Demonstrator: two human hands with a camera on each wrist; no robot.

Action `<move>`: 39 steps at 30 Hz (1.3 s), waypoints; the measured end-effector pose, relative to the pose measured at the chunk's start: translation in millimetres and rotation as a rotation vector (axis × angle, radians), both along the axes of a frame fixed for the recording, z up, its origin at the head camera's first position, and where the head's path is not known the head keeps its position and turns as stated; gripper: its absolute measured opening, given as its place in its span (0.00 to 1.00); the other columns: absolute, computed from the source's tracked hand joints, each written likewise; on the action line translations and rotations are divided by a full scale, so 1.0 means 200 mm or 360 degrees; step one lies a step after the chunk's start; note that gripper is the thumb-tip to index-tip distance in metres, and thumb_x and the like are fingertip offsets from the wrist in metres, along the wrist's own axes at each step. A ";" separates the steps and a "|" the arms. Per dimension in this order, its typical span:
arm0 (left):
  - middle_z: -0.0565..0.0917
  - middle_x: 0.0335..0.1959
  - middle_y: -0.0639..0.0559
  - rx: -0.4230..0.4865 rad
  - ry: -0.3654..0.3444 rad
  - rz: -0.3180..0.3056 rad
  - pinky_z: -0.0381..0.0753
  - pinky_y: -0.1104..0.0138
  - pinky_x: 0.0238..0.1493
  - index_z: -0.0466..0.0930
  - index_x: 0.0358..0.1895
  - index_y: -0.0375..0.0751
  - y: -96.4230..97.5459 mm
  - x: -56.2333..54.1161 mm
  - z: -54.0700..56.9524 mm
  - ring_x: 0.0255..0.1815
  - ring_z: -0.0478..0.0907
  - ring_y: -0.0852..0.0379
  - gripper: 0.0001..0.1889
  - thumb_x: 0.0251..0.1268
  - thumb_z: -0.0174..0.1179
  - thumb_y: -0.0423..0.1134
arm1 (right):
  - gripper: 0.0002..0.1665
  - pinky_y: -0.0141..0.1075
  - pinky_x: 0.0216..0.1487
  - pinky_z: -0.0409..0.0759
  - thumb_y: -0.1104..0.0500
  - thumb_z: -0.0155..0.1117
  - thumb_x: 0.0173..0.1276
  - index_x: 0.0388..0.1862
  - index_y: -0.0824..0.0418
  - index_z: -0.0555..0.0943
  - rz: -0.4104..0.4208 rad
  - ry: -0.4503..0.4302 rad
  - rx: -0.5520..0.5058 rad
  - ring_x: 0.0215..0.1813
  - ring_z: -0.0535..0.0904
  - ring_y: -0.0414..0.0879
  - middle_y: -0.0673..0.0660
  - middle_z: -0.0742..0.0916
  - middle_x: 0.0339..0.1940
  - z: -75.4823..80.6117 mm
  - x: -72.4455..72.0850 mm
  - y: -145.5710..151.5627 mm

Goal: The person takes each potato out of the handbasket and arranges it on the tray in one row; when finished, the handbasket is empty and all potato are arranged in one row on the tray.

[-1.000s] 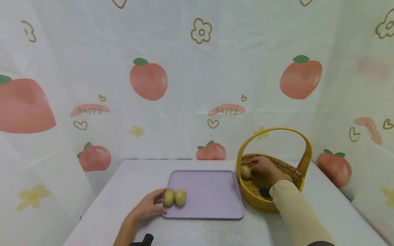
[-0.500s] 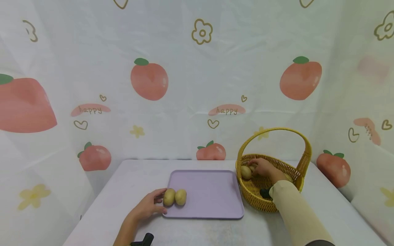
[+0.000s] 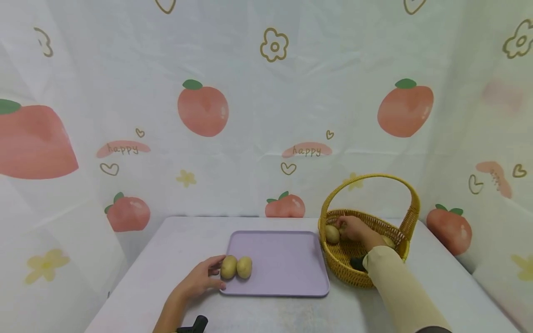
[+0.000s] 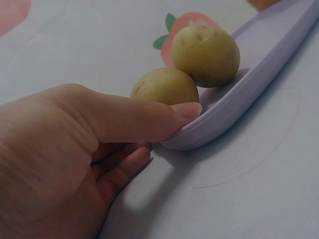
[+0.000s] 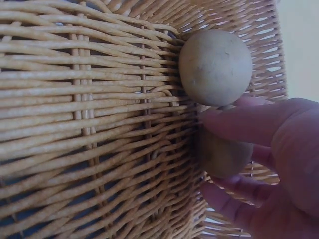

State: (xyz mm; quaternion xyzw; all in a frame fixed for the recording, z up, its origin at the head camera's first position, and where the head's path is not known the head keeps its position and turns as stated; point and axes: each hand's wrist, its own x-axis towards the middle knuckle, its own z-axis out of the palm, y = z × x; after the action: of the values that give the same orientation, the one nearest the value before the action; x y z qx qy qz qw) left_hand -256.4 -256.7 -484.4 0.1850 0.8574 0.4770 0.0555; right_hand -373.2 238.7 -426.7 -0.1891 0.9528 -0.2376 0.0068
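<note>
My left hand (image 3: 200,280) is at the left edge of a lilac tray (image 3: 287,263). Its thumb lies on the near-left corner rim, and its other fingers reach round the side, partly hidden. Two potatoes, one (image 3: 228,267) beside that hand and another (image 3: 244,267) to its right, lie side by side on the tray. Inside the yellow wicker basket (image 3: 347,274), my right hand (image 3: 356,227) holds a potato (image 5: 222,155) between thumb and fingers. A second potato (image 5: 215,67) touches it or sits very close, against the basket wall.
Another potato (image 3: 388,241) shows at the basket's right side, partly behind the sleeve. The basket's tall handle (image 3: 374,175) arches over the right hand. A white fruit-print cloth (image 3: 250,185) hangs behind the white table (image 3: 187,240).
The right hand has shifted slightly within the basket, and its fingers have closed round the potato beside the left one. The left hand and the tray potatoes stay put.
</note>
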 end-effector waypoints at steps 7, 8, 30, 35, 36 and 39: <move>0.73 0.59 0.27 -0.0026 0.0036 -0.0036 0.75 0.50 0.59 0.62 0.67 0.22 0.00 0.00 0.01 0.55 0.75 0.35 0.44 0.47 0.74 0.34 | 0.16 0.47 0.40 0.77 0.73 0.67 0.51 0.39 0.64 0.79 0.0108 -0.0043 0.0050 0.42 0.77 0.55 0.61 0.83 0.40 0.07 0.06 0.02; 0.73 0.59 0.27 -0.0029 0.0034 -0.0034 0.75 0.50 0.60 0.62 0.67 0.22 0.00 0.00 0.01 0.55 0.75 0.35 0.44 0.47 0.74 0.34 | 0.16 0.46 0.39 0.77 0.73 0.67 0.51 0.40 0.64 0.80 0.0116 -0.0058 0.0040 0.41 0.76 0.54 0.60 0.82 0.39 0.09 0.07 0.02; 0.73 0.60 0.28 -0.0010 0.0015 -0.0029 0.73 0.49 0.60 0.62 0.67 0.22 -0.01 -0.02 -0.02 0.56 0.75 0.35 0.44 0.47 0.75 0.34 | 0.22 0.41 0.40 0.76 0.64 0.74 0.55 0.50 0.60 0.81 0.0193 0.0240 -0.0230 0.43 0.74 0.49 0.55 0.82 0.48 0.29 0.41 -0.06; 0.73 0.59 0.29 0.0001 0.0018 -0.0027 0.74 0.50 0.60 0.62 0.67 0.22 -0.01 -0.01 -0.02 0.56 0.75 0.35 0.44 0.46 0.75 0.34 | 0.24 0.39 0.39 0.78 0.63 0.76 0.54 0.51 0.57 0.80 0.0146 0.0267 -0.0338 0.43 0.74 0.49 0.53 0.82 0.48 0.28 0.49 -0.15; 0.73 0.59 0.29 0.0000 0.0019 -0.0026 0.74 0.51 0.60 0.62 0.67 0.22 -0.01 -0.01 -0.02 0.56 0.75 0.35 0.44 0.46 0.75 0.34 | 0.24 0.38 0.38 0.79 0.64 0.76 0.54 0.51 0.58 0.80 0.0151 0.0281 -0.0368 0.43 0.74 0.49 0.54 0.82 0.48 0.27 0.51 -0.17; 0.74 0.58 0.29 -0.0005 0.0027 -0.0022 0.76 0.53 0.59 0.62 0.67 0.22 -0.01 -0.02 -0.01 0.55 0.75 0.36 0.44 0.46 0.75 0.35 | 0.25 0.36 0.37 0.81 0.66 0.76 0.53 0.51 0.59 0.80 0.0184 0.0335 -0.0447 0.42 0.75 0.48 0.53 0.81 0.48 0.24 0.53 -0.24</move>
State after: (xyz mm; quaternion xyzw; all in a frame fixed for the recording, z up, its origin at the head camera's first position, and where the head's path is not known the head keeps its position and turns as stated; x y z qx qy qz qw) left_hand -259.5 -259.2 -487.1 0.1947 0.8574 0.4736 0.0518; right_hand -267.4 191.6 -378.6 -0.2663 0.8933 -0.3463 -0.1058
